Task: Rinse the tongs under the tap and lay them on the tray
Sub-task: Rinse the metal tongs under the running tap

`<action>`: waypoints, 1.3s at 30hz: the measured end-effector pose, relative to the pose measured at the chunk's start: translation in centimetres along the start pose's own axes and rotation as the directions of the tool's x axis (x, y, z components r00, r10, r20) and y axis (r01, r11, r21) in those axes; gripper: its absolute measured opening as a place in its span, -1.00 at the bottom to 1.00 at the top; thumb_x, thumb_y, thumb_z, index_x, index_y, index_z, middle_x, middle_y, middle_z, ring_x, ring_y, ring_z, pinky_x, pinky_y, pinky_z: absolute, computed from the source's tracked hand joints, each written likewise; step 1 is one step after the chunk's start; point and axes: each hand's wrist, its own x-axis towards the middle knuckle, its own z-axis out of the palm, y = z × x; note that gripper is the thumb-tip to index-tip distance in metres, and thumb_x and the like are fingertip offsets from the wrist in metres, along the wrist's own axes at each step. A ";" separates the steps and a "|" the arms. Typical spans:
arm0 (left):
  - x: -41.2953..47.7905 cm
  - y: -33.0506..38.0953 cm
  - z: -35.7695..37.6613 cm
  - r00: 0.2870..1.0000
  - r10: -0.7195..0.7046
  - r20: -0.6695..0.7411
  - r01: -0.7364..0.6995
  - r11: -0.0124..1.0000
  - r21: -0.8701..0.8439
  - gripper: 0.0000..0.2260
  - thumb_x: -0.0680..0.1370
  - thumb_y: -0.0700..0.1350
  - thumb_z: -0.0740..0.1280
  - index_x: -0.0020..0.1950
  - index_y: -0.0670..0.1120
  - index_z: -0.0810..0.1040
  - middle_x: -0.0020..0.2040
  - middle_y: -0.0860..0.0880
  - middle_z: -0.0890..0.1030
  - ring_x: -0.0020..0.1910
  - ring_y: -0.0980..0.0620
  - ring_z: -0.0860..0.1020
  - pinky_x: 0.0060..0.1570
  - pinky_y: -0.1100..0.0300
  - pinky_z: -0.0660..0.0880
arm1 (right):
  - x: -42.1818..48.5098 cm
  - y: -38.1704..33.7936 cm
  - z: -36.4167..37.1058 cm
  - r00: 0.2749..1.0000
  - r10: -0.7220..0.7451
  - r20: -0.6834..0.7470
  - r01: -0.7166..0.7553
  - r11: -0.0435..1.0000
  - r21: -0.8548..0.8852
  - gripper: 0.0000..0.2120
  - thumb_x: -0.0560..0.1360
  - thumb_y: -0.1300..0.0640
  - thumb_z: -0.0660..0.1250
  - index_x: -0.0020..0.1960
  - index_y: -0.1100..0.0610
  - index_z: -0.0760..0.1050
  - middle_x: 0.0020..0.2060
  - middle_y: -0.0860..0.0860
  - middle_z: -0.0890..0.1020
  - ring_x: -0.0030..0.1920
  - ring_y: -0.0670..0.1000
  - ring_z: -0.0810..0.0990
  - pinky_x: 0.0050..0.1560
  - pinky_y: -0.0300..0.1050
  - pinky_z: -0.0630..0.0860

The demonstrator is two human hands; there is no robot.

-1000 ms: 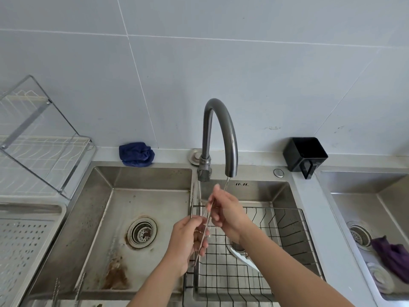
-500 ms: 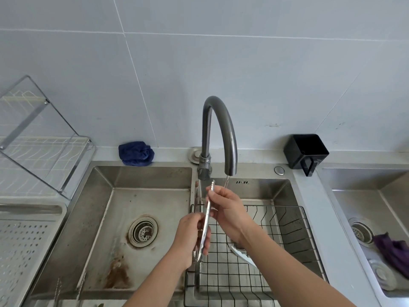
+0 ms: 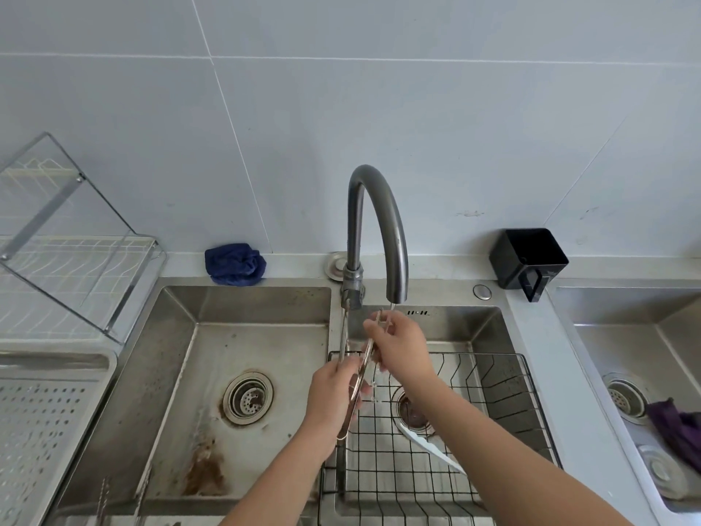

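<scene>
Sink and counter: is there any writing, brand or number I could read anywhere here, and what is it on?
Nothing here reads clearly.
Dark marks on the back wall of the sink, below the tap: too small and blurred to read; they could be letters or slots.
Black holder: no label shows.
Tongs: no marking can be made out.

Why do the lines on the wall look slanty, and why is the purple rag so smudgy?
Head view: the wide-angle lens tilts the grout lines and splays the sink walls; at its right edge the purple cloth looks smeared, while the tongs look fairly sharp; light is soft and even, with a dull sheen on the tap.
</scene>
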 end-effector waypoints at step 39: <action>0.2 0.0 -0.4 0.914 0.405 0.017 -0.384 0.853 0.353 -0.83 0.66 0.04 0.28 0.15 0.26 0.63 -0.11 0.15 0.70 -0.10 0.19 0.63 -0.09 0.19 0.55 | -1.4 1.3 0.9 0.946 0.165 0.278 -0.215 0.964 0.157 -0.83 0.48 0.23 0.40 0.05 0.22 0.53 -0.26 0.12 0.66 -0.39 0.01 0.64 -0.41 -0.11 0.58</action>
